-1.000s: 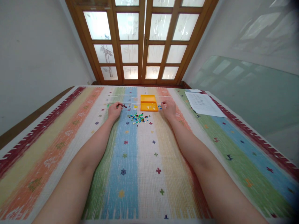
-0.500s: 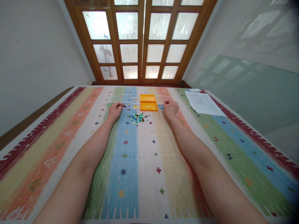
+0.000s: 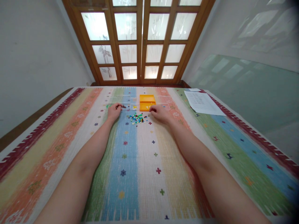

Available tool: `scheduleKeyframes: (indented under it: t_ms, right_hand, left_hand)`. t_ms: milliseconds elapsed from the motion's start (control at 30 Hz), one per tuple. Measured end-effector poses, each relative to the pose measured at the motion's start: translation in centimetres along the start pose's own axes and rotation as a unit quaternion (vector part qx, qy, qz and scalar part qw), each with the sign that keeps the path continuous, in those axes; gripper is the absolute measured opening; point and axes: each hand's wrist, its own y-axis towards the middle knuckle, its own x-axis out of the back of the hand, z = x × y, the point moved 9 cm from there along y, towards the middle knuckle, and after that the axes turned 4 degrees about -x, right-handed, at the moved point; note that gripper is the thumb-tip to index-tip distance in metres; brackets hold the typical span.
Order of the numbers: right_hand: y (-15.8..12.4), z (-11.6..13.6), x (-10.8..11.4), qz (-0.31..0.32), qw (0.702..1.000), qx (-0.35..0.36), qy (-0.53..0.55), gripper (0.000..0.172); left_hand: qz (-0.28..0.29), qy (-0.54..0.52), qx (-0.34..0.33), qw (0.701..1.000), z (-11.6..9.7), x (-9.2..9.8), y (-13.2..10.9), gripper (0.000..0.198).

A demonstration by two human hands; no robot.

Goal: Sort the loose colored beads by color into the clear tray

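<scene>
Plainly, your left hand and right hand flank the heap of tiny multicoloured plastic pieces for easy reach; whether either grips anything cannot be told.

— How many hands?
— Two: one left hand and one right hand.
— Trays?
— One orange tray. There are clear boxes too, but their edges are too faint to count.
— Paper?
— One sheet.
— And the little pieces?
— One loose pile, many pieces in several colours, too small to count.
— Cloths?
— One striped cloth.
— Doors?
— Two door leaves.
</scene>
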Motion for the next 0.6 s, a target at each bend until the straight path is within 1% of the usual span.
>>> scheduleKeyframes:
  t_ms: [33,67,133,300,433,600]
  right_hand:
    - [-0.1,0.9,-1.0,0.047,0.999,0.018,-0.005,0.02]
    - [-0.3,1.6,-1.7,0.077,0.996,0.036,-0.016,0.019]
    - [-0.5,2.6,-2.3,0.101,0.992,0.058,-0.05,0.018]
    - [-0.7,3.5,-2.5,0.097,0.988,0.071,-0.096,0.016]
    - [-0.9,3.6,-2.9,0.098,0.988,0.071,-0.096,0.014]
    - [-0.8,3.6,-3.4,0.077,0.99,0.085,-0.082,0.014]
  left_hand:
    - [-0.002,-0.003,-0.002,1.0,0.0,0.0,0.0,0.029]
    - [-0.003,-0.006,-0.003,1.0,0.1,0.0,0.0,0.029]
    - [-0.001,-0.01,-0.002,1.0,0.2,-0.1,0.0,0.03]
    - [0.004,-0.01,-0.003,1.0,0.2,-0.2,0.1,0.029]
    - [0.014,0.002,0.0,1.0,0.2,-0.4,0.1,0.03]
    - [0.025,0.012,-0.027,0.999,-0.4,-0.7,0.0,0.029]
